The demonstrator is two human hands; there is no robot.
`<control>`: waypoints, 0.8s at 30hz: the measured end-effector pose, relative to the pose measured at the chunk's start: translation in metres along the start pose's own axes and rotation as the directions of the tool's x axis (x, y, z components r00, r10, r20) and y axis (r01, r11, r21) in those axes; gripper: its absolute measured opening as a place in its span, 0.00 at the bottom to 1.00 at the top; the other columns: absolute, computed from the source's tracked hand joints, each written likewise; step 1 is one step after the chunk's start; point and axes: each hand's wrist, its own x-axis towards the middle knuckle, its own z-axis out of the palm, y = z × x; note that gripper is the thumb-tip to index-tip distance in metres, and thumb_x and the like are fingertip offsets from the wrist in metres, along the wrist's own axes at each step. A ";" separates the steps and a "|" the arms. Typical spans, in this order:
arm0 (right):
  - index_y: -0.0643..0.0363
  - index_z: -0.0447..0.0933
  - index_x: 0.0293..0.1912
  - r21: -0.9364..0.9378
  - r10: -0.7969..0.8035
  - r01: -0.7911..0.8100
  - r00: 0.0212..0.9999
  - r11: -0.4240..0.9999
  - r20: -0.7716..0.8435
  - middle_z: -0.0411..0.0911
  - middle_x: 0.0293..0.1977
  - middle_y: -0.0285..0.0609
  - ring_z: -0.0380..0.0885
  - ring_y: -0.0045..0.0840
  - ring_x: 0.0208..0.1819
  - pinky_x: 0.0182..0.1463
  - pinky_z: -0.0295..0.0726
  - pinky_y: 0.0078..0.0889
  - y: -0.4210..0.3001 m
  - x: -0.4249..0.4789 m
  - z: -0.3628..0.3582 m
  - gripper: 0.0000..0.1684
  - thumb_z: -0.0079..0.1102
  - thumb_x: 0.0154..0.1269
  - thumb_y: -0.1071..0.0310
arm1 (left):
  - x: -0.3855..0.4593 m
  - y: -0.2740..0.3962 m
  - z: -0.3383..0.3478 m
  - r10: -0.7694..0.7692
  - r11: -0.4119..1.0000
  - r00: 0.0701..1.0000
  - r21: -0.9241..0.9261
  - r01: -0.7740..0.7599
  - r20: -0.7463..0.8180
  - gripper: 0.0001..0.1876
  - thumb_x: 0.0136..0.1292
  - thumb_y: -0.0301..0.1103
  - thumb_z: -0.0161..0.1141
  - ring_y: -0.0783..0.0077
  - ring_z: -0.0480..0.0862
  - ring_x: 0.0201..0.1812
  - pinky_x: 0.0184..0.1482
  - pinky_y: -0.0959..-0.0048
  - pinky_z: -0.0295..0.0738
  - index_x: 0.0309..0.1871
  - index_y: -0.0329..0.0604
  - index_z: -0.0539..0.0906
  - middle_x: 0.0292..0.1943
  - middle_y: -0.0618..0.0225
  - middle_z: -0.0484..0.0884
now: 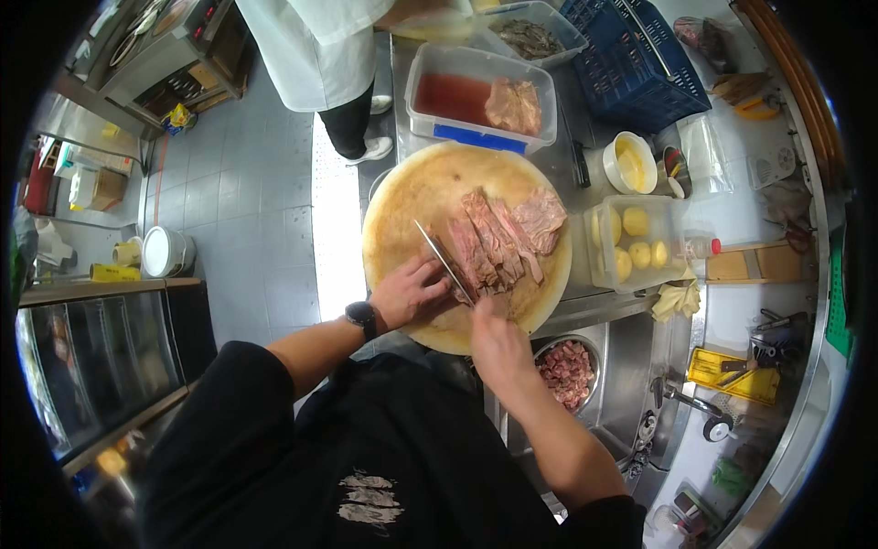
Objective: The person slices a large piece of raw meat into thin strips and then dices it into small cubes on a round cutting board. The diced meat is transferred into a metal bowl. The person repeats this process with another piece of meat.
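Note:
A round, worn chopping board (405, 195) lies before me with slices of reddish-brown meat (488, 240) on it. A broader slab of meat (540, 218) rests at the board's right side. My right hand (499, 336) grips a kitchen knife (442, 259), its handle mostly hidden in the fist. The blade slants up and left across the near end of the meat. Just left of the blade, my left hand (409, 291) has its bent fingers pressed down on the meat's edge; the fingertips are partly hidden.
Beyond the board stands a plastic tub (453, 130) with red liquid and meat. At right are a container of peeled potatoes (638, 254), a white bowl (630, 163) and a blue crate (638, 75). Diced meat (566, 374) fills a metal bowl in the sink. A co-worker (322, 68) stands ahead.

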 end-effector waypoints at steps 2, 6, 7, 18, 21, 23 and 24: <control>0.62 0.68 0.49 -0.005 -0.008 0.008 0.998 1.000 -0.062 0.87 0.29 0.59 0.90 0.51 0.35 0.40 0.90 0.53 -0.014 0.027 0.018 0.06 0.49 0.76 0.72 | 0.002 0.001 -0.004 -0.007 1.000 1.000 0.002 0.007 0.012 0.23 0.63 0.39 0.71 0.47 0.79 0.64 0.62 0.57 0.80 0.62 0.52 0.84 0.64 0.55 0.79; 0.63 0.68 0.50 0.001 -0.028 0.028 0.999 1.000 -0.042 0.87 0.30 0.60 0.91 0.51 0.36 0.41 0.90 0.54 -0.016 0.028 0.015 0.07 0.47 0.77 0.71 | 0.002 0.006 -0.008 -0.031 0.999 0.999 -0.039 0.030 -0.025 0.22 0.63 0.35 0.69 0.48 0.79 0.64 0.63 0.58 0.80 0.62 0.53 0.84 0.65 0.55 0.78; 0.63 0.68 0.50 -0.005 -0.019 0.019 0.999 1.000 -0.037 0.87 0.30 0.60 0.90 0.52 0.36 0.42 0.90 0.55 -0.011 0.018 0.012 0.07 0.47 0.78 0.71 | 0.003 0.007 -0.006 -0.028 0.998 0.998 -0.064 0.024 -0.053 0.22 0.63 0.34 0.68 0.48 0.78 0.64 0.63 0.58 0.80 0.62 0.53 0.84 0.66 0.54 0.77; 0.64 0.67 0.50 0.054 -0.060 0.065 0.994 0.996 -0.095 0.86 0.32 0.64 0.89 0.55 0.38 0.42 0.89 0.57 -0.010 0.044 0.022 0.07 0.45 0.78 0.72 | 0.000 0.007 -0.003 -0.071 0.997 0.996 -0.038 0.069 -0.052 0.19 0.65 0.35 0.69 0.56 0.80 0.59 0.60 0.60 0.81 0.59 0.51 0.83 0.64 0.61 0.79; 0.66 0.67 0.52 0.007 0.017 -0.018 0.998 1.000 0.057 0.86 0.32 0.65 0.89 0.56 0.39 0.44 0.88 0.59 0.007 0.003 0.009 0.09 0.45 0.78 0.72 | 0.001 0.006 -0.008 -0.090 0.996 0.996 -0.026 0.090 -0.003 0.19 0.65 0.36 0.69 0.55 0.80 0.58 0.61 0.61 0.81 0.59 0.51 0.83 0.62 0.61 0.80; 0.67 0.68 0.53 0.013 -0.011 0.011 0.999 1.000 0.037 0.86 0.31 0.66 0.89 0.57 0.40 0.45 0.87 0.61 0.015 0.006 0.013 0.10 0.44 0.78 0.72 | 0.004 0.007 -0.009 -0.073 0.996 0.995 -0.046 0.070 -0.064 0.18 0.65 0.35 0.68 0.54 0.80 0.59 0.62 0.61 0.80 0.58 0.50 0.83 0.62 0.59 0.80; 0.67 0.68 0.53 0.019 -0.039 0.039 0.999 0.999 0.011 0.86 0.31 0.66 0.89 0.57 0.40 0.44 0.87 0.61 0.011 0.021 0.018 0.10 0.44 0.78 0.71 | 0.006 0.012 -0.014 -0.078 0.995 0.994 -0.066 0.072 -0.077 0.18 0.65 0.35 0.68 0.54 0.79 0.59 0.62 0.61 0.80 0.57 0.50 0.83 0.63 0.59 0.80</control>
